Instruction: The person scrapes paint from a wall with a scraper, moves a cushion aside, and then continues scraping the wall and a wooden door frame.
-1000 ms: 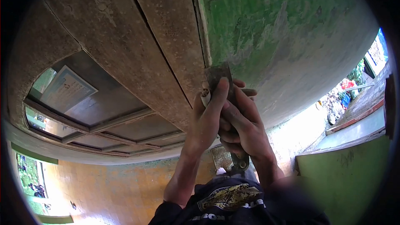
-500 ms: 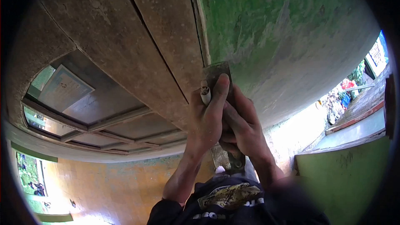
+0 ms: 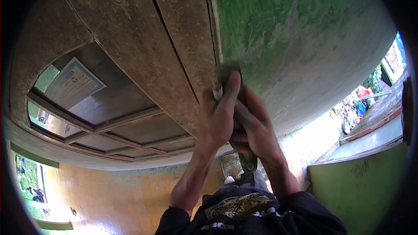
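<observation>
Both hands are closed around one scraper [image 3: 228,67], and its flat metal blade lies against the green wall [image 3: 270,35] beside the wooden frame. My left hand [image 3: 217,124] has its thumb pressed on the blade, and a white cigarette [image 3: 217,90] sticks out between its fingers. Just to the right, my right hand [image 3: 259,137] grips lower down, its fingers overlapping the left hand. The tool's lower end, with a hole in it, shows below the hands; most of the handle is hidden. Motion blurs the blade.
Worn brown boards [image 3: 161,39] run along the wall's left edge. Farther left is a paned window [image 3: 126,122] with a framed paper [image 3: 78,80] behind the glass. A tiled orange floor [image 3: 130,196] lies below, and a green panel [image 3: 361,187] stands at the lower right.
Both hands and the scraper have moved slightly up along the wall edge, and the blade is now blurred. The boards and window have shifted a little to the right in view.
</observation>
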The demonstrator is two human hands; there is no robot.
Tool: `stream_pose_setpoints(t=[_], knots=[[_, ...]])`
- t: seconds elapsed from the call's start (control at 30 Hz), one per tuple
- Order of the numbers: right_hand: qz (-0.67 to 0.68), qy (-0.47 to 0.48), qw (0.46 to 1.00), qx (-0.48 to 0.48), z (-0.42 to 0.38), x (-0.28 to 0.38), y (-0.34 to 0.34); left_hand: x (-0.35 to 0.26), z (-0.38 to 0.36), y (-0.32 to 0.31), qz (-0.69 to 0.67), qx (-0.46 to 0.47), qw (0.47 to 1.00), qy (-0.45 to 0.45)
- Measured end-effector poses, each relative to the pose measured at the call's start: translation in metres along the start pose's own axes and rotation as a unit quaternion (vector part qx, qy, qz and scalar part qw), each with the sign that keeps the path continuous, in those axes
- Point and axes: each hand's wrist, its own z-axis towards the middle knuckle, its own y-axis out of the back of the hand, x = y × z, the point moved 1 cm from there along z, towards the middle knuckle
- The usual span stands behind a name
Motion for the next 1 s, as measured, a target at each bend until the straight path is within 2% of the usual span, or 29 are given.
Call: stream_pose_setpoints(t=[0.07, 0.2, 0.27, 0.4, 0.47, 0.5, 0.57, 0.8, 0.87, 0.9, 0.97, 1.0], knots=[[0.035, -0.012, 0.999, 0.026, -0.002, 0.010, -0.004, -0.011, 0.001, -0.001, -0.023, 0.014, 0.999, 0.023], [0.005, 0.010, 1.000, 0.008, 0.002, 0.003, -0.002, -0.002, 0.004, 0.001, 0.010, -0.004, 1.000, -0.013], [0.050, -0.013, 0.998, 0.033, -0.003, 0.014, -0.006, -0.011, 0.004, 0.004, -0.004, 0.037, 0.999, 0.015], [0.031, -0.013, 0.999, 0.010, 0.000, 0.004, -0.002, -0.007, 0.003, 0.000, 0.026, -0.009, 1.000, 0.004], [0.048, -0.024, 0.998, 0.018, -0.003, 0.014, -0.005, -0.016, 0.003, 0.001, 0.024, 0.014, 0.997, 0.068], [0.048, -0.025, 0.998, 0.016, -0.003, 0.011, -0.003, -0.010, 0.003, 0.000, 0.024, 0.015, 0.997, 0.070], [0.025, -0.018, 0.999, 0.008, -0.002, 0.004, 0.001, -0.001, 0.003, 0.000, 0.018, 0.006, 1.000, 0.011], [0.023, -0.016, 1.000, 0.012, -0.001, 0.008, 0.001, -0.004, 0.005, -0.002, -0.021, 0.010, 1.000, -0.009], [0.044, -0.017, 0.999, 0.007, -0.004, 0.018, -0.006, -0.016, 0.008, 0.003, 0.038, 0.045, 0.995, 0.078], [0.057, -0.020, 0.998, 0.006, -0.005, 0.020, -0.008, -0.011, 0.007, 0.000, 0.036, 0.042, 0.995, 0.079], [0.032, 0.006, 0.999, -0.003, 0.000, 0.002, -0.001, 0.000, 0.006, -0.006, 0.017, -0.005, 0.999, -0.037], [0.007, 0.040, 0.999, -0.015, 0.003, -0.003, 0.001, 0.000, 0.007, -0.005, 0.017, -0.007, 0.999, -0.040]])
